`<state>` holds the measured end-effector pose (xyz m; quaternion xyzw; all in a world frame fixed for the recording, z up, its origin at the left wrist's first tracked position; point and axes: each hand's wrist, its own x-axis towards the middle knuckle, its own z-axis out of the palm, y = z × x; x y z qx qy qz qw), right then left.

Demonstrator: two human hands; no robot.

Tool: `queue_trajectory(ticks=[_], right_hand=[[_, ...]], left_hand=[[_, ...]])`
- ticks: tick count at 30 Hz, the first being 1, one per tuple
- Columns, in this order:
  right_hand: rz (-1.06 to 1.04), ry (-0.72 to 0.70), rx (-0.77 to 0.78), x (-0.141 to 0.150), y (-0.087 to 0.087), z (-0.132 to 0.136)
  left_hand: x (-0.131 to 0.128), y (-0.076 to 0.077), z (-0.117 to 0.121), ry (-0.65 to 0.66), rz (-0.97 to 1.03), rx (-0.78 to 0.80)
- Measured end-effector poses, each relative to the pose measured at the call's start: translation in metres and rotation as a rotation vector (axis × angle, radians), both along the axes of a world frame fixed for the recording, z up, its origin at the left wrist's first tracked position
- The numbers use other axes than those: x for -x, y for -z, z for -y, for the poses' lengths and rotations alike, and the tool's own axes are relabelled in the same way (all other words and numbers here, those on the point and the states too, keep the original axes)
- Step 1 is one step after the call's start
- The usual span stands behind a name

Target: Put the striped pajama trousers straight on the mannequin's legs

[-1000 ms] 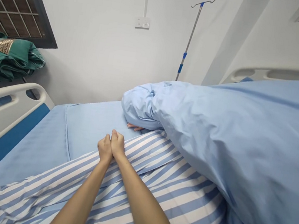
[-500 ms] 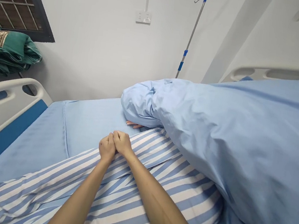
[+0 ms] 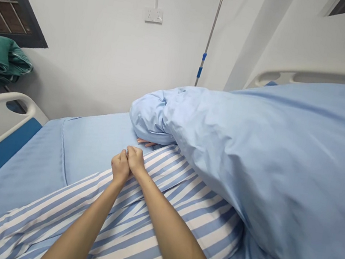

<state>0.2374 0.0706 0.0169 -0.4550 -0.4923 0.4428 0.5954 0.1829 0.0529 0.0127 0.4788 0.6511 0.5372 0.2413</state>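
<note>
My left hand [image 3: 120, 166] and my right hand [image 3: 135, 159] are closed side by side, touching, at the far side of the striped trousers [image 3: 144, 233]. Both fists press on the blue-and-white cloth and seem to grip its far edge; the fingertips are hidden underneath. The trousers clothe a figure lying along the bed. Just beyond my hands, another person's or a manikin's fingers [image 3: 145, 142] poke out from under a bunched light-blue quilt [image 3: 231, 129]. That quilt covers the figure's upper part on the right.
Light-blue sheet [image 3: 94, 135] covers the bed beyond the trousers. A bed end board [image 3: 1, 121] stands at left, another [image 3: 274, 77] at the far right. Against the wall rises an IV pole [image 3: 209, 40]. Green folded cloth [image 3: 1, 60] lies below the window, and a socket [image 3: 154, 15] is on the wall.
The view has swung slightly right, so the scene sits further left. My hands stay together in the same place on the trousers; the quilt looks unchanged.
</note>
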Motion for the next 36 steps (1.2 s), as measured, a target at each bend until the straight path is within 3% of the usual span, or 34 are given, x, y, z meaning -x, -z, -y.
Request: queue_trajectory(ticks=[5, 8, 12, 19, 25, 31, 36], right_hand=[[0.131, 0.016, -0.018, -0.003, -0.005, 0.002], [0.378, -0.011, -0.012, -0.013, -0.012, 0.001], [0.632, -0.022, -0.157, -0.03, -0.013, -0.001], [0.403, 0.033, -0.145, -0.037, 0.0, -0.007], [0.151, 0.105, -0.057, -0.044, -0.007, -0.011], [0.294, 0.194, -0.003, -0.051, -0.013, -0.011], [0.656, 0.187, -0.159, -0.062, -0.024, -0.004]], left_hand=[[0.002, 0.002, 0.005, 0.025, -0.099, 0.011], [0.0, 0.0, 0.004, 0.037, -0.127, 0.018], [-0.002, 0.001, 0.006, 0.048, -0.167, 0.005], [-0.011, -0.008, -0.004, 0.135, -0.128, 0.045], [-0.04, -0.021, -0.026, 0.037, 0.085, 0.021], [-0.046, -0.003, -0.015, 0.102, -0.111, 0.039], [-0.045, -0.004, -0.011, 0.178, -0.063, 0.036]])
